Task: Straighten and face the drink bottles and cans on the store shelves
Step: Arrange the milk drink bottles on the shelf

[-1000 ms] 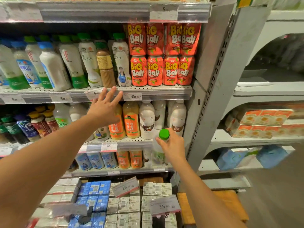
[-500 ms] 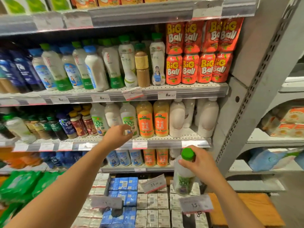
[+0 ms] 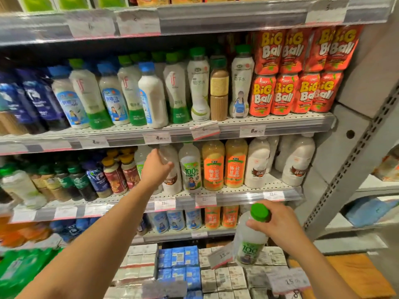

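On the middle shelf (image 3: 228, 196), the left end holds a crowd of dark small bottles (image 3: 82, 182), too blurred to count. Next stands the left hand (image 3: 156, 167), reaching in with fingers curled round the shoulder of a white bottle with a brown label (image 3: 171, 178); the hand covers its upper left side. Just right of it stands one green-labelled "100%" bottle (image 3: 190, 167), then two orange-labelled bottles (image 3: 224, 164) side by side, then two front white coconut bottles (image 3: 278, 162) (more stand behind them) toward the shelf's right end. Below that shelf's front edge, near its right corner, the right hand (image 3: 280, 223) grips the neck of a green-capped bottle (image 3: 250, 240), held tilted off the shelf, in front of the stacked cartons (image 3: 179, 262) below. A slanted price tag (image 3: 220, 254) touches the bottle's left side.
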